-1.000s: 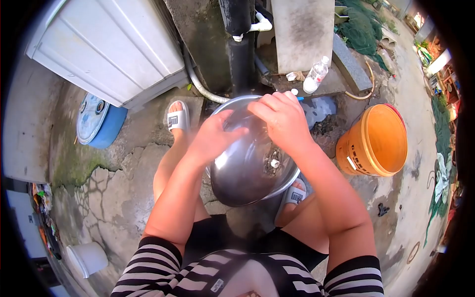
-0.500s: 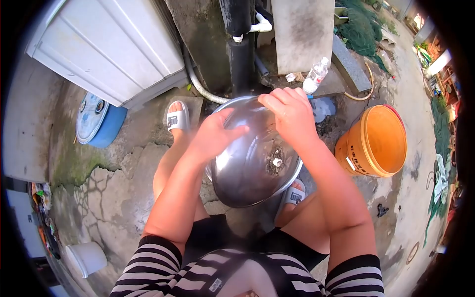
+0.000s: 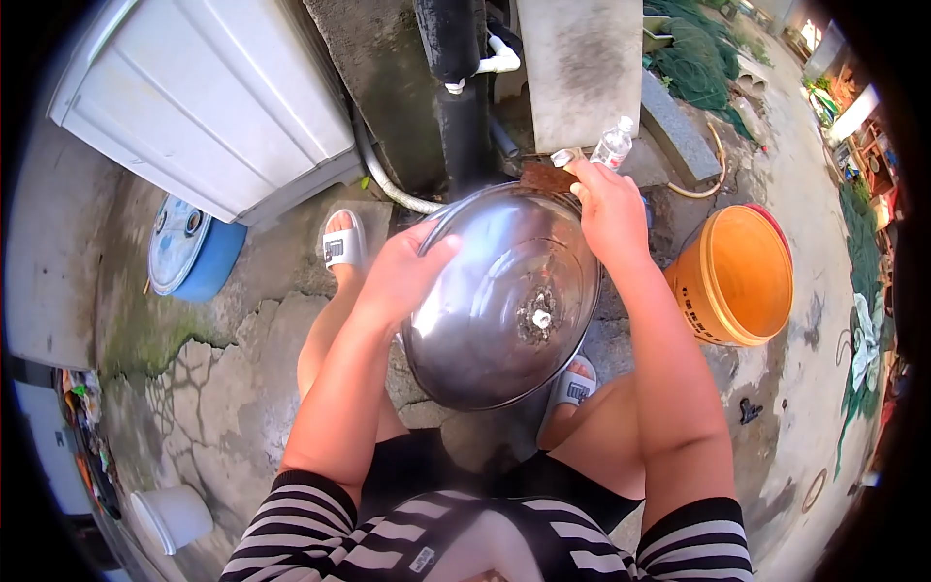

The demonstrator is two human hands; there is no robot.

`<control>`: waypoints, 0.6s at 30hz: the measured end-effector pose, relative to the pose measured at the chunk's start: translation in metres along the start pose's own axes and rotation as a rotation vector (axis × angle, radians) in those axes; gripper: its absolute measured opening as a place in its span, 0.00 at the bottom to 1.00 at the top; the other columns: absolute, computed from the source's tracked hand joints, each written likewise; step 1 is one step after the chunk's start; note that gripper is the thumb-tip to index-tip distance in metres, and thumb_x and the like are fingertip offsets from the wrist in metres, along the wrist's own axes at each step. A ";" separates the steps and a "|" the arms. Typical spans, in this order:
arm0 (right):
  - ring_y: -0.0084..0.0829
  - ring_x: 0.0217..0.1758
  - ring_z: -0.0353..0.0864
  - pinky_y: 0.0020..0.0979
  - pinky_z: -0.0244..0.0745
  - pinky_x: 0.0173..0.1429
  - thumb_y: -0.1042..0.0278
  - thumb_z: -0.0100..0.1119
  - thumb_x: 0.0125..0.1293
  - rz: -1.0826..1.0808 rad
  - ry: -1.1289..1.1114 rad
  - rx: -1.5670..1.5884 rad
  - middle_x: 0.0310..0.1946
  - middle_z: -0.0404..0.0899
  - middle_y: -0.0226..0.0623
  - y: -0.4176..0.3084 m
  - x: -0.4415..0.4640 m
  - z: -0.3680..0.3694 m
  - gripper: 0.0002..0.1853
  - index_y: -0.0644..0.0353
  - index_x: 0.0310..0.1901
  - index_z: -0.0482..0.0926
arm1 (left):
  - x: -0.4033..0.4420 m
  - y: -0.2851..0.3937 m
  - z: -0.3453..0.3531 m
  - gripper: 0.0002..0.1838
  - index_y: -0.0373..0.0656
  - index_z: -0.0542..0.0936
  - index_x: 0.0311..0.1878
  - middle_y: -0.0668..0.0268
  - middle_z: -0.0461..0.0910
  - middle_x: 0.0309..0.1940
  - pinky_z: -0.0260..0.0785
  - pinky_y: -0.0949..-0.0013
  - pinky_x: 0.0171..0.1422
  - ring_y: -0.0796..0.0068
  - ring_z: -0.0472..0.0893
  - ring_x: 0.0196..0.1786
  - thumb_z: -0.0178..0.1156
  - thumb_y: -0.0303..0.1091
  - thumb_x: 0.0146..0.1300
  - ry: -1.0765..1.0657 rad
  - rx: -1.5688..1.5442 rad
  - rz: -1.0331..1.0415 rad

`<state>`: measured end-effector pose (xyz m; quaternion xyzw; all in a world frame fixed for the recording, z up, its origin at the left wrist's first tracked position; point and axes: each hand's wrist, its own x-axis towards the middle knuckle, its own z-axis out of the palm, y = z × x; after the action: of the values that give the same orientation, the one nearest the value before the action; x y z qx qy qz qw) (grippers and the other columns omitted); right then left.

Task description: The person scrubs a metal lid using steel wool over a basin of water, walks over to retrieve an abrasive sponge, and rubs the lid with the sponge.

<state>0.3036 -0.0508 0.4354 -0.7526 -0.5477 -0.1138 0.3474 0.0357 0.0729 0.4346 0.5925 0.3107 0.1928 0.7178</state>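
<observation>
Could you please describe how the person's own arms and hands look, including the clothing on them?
The left hand and right hand are bare, with no gloves or watch visible. Short sleeves with black and pale stripes end above the elbows in dark bands.

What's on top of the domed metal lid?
A small white fitting, dark grime around it. The left hand overlaps the domed metal lid at its left edge, hiding the patch beneath.

My shirt (image 3: 373, 555): black and pale stripes, short sleeves (image 3: 293, 524) black-edged. Beyond shirt: black shorts (image 3: 415, 468); farther, pale slides (image 3: 342, 249), dark strap markings.
</observation>
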 end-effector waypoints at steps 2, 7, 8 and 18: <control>0.46 0.46 0.84 0.45 0.74 0.53 0.75 0.64 0.69 -0.002 -0.006 0.016 0.39 0.85 0.37 0.002 0.000 -0.001 0.12 0.52 0.53 0.84 | 0.000 0.000 0.002 0.23 0.34 0.81 0.68 0.65 0.89 0.53 0.77 0.73 0.59 0.79 0.85 0.50 0.64 0.40 0.80 -0.006 -0.029 0.017; 0.46 0.46 0.84 0.46 0.76 0.53 0.73 0.64 0.70 0.002 -0.009 -0.005 0.40 0.85 0.36 -0.007 0.000 -0.006 0.12 0.51 0.53 0.84 | -0.001 0.004 0.007 0.20 0.35 0.80 0.71 0.67 0.87 0.55 0.74 0.74 0.63 0.81 0.83 0.53 0.55 0.37 0.85 0.023 -0.019 0.043; 0.46 0.46 0.84 0.46 0.76 0.52 0.73 0.64 0.70 0.017 -0.012 -0.003 0.40 0.85 0.36 -0.008 -0.001 -0.006 0.12 0.50 0.53 0.84 | 0.000 0.003 0.006 0.21 0.35 0.80 0.70 0.67 0.88 0.54 0.75 0.74 0.62 0.80 0.84 0.52 0.56 0.38 0.84 0.025 -0.045 0.038; 0.43 0.47 0.85 0.45 0.76 0.52 0.73 0.62 0.70 -0.021 0.021 -0.025 0.38 0.84 0.34 -0.017 -0.002 -0.001 0.11 0.50 0.51 0.84 | -0.002 0.003 0.008 0.22 0.34 0.80 0.70 0.64 0.89 0.53 0.76 0.74 0.61 0.78 0.85 0.51 0.57 0.40 0.84 0.040 -0.131 -0.003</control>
<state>0.2879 -0.0500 0.4414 -0.7497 -0.5506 -0.1322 0.3426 0.0399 0.0663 0.4392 0.5398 0.3125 0.2234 0.7490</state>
